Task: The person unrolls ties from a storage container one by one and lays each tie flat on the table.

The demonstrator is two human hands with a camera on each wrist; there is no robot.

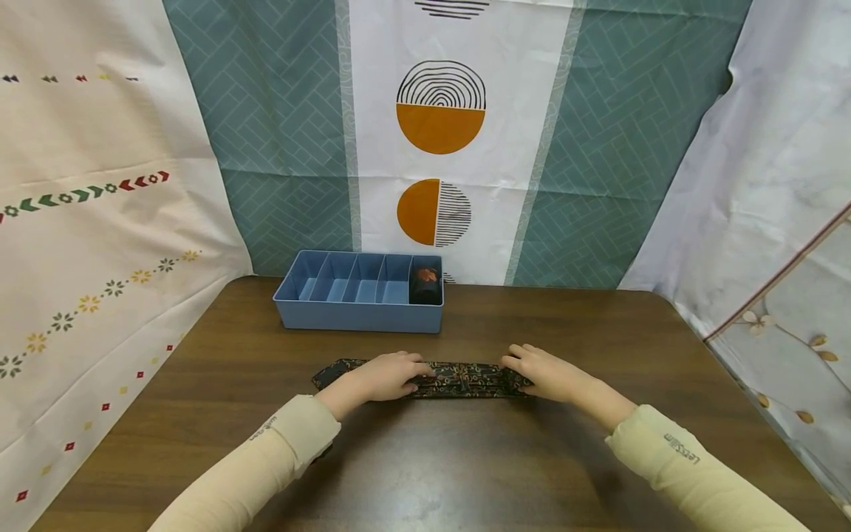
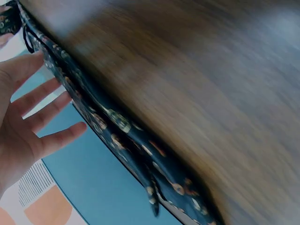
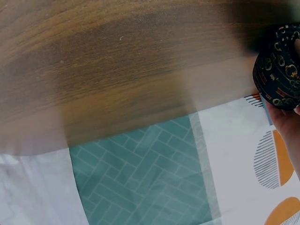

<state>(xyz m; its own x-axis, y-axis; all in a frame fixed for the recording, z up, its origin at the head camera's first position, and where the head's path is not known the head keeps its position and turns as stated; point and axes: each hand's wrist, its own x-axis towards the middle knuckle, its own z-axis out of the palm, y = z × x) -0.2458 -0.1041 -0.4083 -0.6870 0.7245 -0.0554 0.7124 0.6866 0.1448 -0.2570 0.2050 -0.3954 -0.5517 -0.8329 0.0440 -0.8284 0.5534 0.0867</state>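
Observation:
A dark necktie (image 1: 465, 378) with a small gold and red pattern lies folded lengthwise across the table, its pointed tip toward the left. My left hand (image 1: 388, 377) rests over its middle; in the left wrist view that hand's fingers (image 2: 61, 136) are spread and fairly straight along the tie's edge. At the right end, my right hand (image 1: 545, 375) grips a rolled-up part of the necktie. That rounded roll (image 3: 276, 70) shows at the edge of the right wrist view, with part of the hand hidden behind it.
Behind the hands stands a blue divided box (image 1: 359, 316) with several compartments. Its rightmost compartment holds a dark roll (image 1: 425, 287) with a reddish motif. Patterned cloths (image 1: 286, 133) hang behind and beside the brown wooden table (image 1: 425, 465).

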